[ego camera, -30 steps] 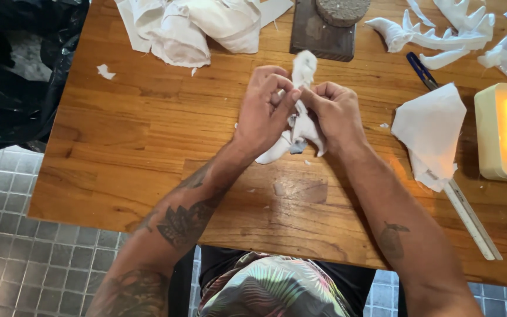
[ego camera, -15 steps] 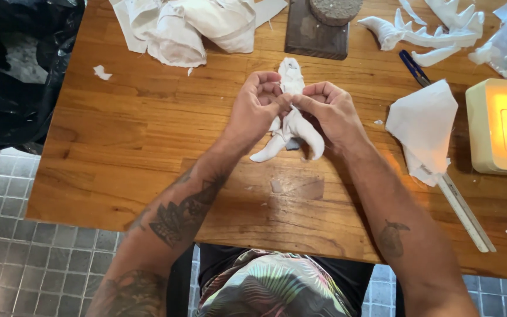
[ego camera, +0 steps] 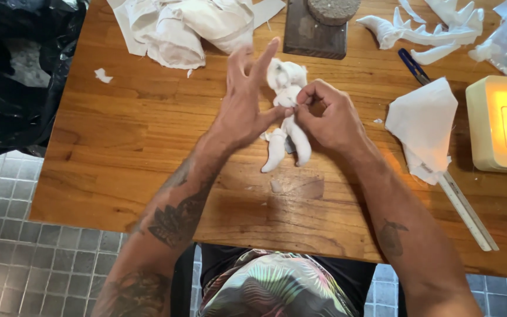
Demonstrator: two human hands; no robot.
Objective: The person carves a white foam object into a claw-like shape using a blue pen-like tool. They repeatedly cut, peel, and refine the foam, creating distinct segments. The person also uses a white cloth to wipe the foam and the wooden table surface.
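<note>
**White Figure Held Between Both Hands**

The soft, lumpy white figure (ego camera: pixel 287 117) with two rounded legs hangs between the hands. Right hand (ego camera: pixel 330 117) fingertips pinch its middle. Left hand (ego camera: pixel 244 103) fingers spread, thumb touching it. Beyond the fingertips lies crumpled white cloth (ego camera: pixel 189 26) on the grained wooden table (ego camera: pixel 118 135).

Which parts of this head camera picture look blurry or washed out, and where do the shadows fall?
Head view: the left hand has raised fingers smeared by motion blur; the white figure it works on with the right hand is softly blurred; the yellow lamp glows overexposed; soft shadows lie on the wooden table beneath the forearms.
</note>
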